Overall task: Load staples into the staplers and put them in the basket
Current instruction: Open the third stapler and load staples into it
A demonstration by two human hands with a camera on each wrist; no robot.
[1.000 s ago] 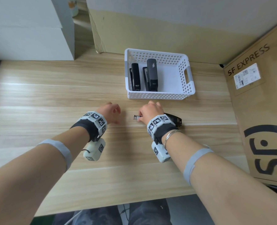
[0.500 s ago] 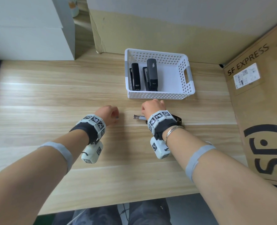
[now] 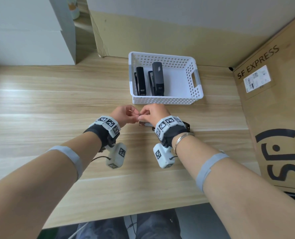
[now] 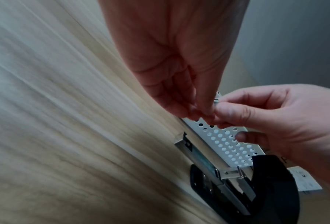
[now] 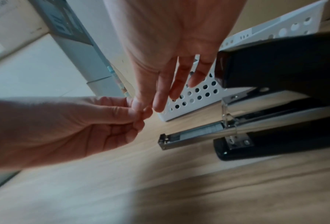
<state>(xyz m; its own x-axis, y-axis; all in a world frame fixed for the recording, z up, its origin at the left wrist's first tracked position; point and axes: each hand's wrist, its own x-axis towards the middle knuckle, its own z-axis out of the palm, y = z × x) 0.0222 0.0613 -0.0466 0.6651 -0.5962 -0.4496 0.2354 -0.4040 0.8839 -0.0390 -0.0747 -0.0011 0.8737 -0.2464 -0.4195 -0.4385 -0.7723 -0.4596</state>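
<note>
Stapler [image 5: 259, 121] lying open on table [image 3: 57, 100], just in front of basket [image 3: 167, 100]. Above it, left hand [image 3: 124, 114] and right hand [image 3: 154, 112] fingertips pinching a small staple strip [image 4: 216, 101] together.

Pale wooden table [image 3: 39, 104], cardboard box [image 3: 272, 104] (printed SF EXPRESS), white wall [image 3: 195, 14]

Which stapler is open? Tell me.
The stapler on the table, beside the right hand: lid raised, tray exposed. Both staplers in the basket are closed.
</note>
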